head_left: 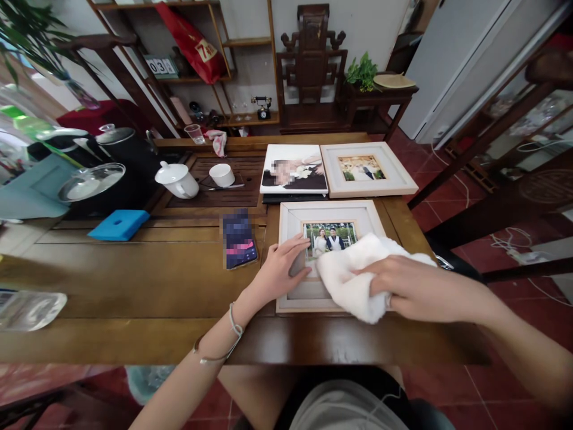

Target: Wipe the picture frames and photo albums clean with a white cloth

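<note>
A light wooden picture frame (286,298) lies flat near the table's front edge, with a photo of two people outdoors at its middle. My left hand (278,270) rests on the frame's left side, fingers stretched out over the mat and the photo's edge. In my right hand (403,285) is a bunched white cloth (347,280), pressed against the frame's right part and hiding its lower right corner. Just behind lie a white photo panel (293,156) and a second wooden frame (398,170) with a smaller picture.
A phone (239,239) lies left of the frame. Further left are a blue block (119,225), a lidded white cup (176,179), a small white bowl (222,174) and a glass-lidded pot (92,182). A clear plastic tray (40,310) sits at the far left.
</note>
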A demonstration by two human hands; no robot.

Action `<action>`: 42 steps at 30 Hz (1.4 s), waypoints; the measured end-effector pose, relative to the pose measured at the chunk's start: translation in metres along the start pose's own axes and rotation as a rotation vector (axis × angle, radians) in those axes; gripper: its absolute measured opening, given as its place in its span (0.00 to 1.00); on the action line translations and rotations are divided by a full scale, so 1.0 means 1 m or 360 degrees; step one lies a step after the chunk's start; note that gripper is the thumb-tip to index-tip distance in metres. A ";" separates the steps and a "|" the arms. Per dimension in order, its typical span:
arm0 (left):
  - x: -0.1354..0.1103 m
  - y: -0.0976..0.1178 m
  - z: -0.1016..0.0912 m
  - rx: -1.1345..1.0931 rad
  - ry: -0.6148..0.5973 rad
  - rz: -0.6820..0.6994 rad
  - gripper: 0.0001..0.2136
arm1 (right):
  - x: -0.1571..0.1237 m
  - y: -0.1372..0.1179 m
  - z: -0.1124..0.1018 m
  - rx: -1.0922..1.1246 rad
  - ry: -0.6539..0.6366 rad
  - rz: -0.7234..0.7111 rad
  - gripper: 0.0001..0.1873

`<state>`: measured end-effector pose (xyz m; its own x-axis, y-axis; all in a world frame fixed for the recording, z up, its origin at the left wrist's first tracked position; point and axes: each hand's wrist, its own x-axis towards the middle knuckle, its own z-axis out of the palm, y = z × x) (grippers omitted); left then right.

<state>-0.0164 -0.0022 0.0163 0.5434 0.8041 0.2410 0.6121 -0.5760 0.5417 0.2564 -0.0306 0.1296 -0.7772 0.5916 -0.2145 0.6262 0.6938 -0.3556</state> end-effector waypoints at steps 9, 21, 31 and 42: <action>0.001 -0.003 0.002 -0.0099 0.0019 0.0011 0.18 | 0.090 0.044 -0.029 -0.0451 0.0616 -0.0098 0.20; 0.000 -0.002 0.001 -0.0034 -0.0016 -0.0022 0.20 | 0.102 0.056 0.008 -0.0630 0.0307 -0.0040 0.17; 0.000 -0.001 0.000 0.0031 -0.0019 -0.0012 0.19 | -0.012 0.000 -0.015 0.0039 -0.0114 0.0071 0.22; -0.001 -0.002 0.001 0.0046 -0.0012 0.0005 0.21 | 0.040 0.066 -0.020 -0.0719 0.0563 0.0551 0.21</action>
<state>-0.0173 -0.0018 0.0143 0.5497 0.8012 0.2366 0.6268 -0.5828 0.5172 0.2680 0.0465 0.1155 -0.5081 0.8565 0.0906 0.8598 0.4982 0.1122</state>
